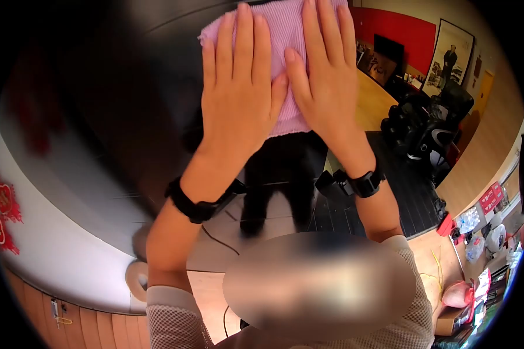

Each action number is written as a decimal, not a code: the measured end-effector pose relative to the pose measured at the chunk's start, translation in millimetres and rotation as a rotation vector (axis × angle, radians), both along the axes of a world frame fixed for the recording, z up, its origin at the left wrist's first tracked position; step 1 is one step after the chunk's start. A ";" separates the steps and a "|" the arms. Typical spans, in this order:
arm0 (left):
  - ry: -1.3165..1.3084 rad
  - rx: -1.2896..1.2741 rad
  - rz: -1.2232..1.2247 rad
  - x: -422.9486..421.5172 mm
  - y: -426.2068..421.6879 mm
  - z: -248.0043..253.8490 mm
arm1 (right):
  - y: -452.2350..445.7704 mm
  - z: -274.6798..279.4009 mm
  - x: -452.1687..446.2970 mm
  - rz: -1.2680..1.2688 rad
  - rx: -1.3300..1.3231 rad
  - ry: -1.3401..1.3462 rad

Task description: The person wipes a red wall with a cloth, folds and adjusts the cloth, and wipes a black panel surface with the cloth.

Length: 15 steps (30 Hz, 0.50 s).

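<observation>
A pink ribbed cloth (286, 32) lies spread against a glossy black surface (163, 75) at the top of the head view. My left hand (236, 104) rests flat on the cloth's left half, fingers stretched upward. Beside it, my right hand (332, 96) presses flat on the right half, fingers also extended. The two thumbs come close together over the middle of the cloth. Both wrists wear black bands, the left band (195, 203) and the right band (367, 185). The cloth's upper edge runs out of view.
To the right are a wooden tabletop (370, 96), a bulky black chair-like object (431, 131) and a framed picture (450, 55). Plastic bags (474, 247) and other items crowd the lower right. Red decorations (6, 200) hang at the left, with a round roll-like object (135, 279) below.
</observation>
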<state>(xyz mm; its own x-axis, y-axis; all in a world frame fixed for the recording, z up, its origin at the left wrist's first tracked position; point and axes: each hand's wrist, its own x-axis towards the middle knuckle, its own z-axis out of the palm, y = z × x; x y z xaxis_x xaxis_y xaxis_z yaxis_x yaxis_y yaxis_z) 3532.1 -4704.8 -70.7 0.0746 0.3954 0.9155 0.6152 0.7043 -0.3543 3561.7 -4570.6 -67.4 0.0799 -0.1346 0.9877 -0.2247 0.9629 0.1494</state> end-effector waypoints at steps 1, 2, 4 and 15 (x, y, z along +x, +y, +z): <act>0.015 -0.018 -0.025 -0.8 0.5 6.5 | 1.6 8.6 4.4 -0.018 -0.005 -0.069; 0.001 -0.024 0.007 0.0 -0.6 5.9 | 1.4 7.3 1.4 0.000 -0.010 -0.008; -0.051 -0.036 0.076 8.0 -8.1 -12.1 | -3.5 -13.9 -7.4 0.043 -0.020 0.088; 0.047 0.000 0.050 2.3 -0.3 -27.5 | 3.2 -30.4 4.7 -0.131 0.128 -0.087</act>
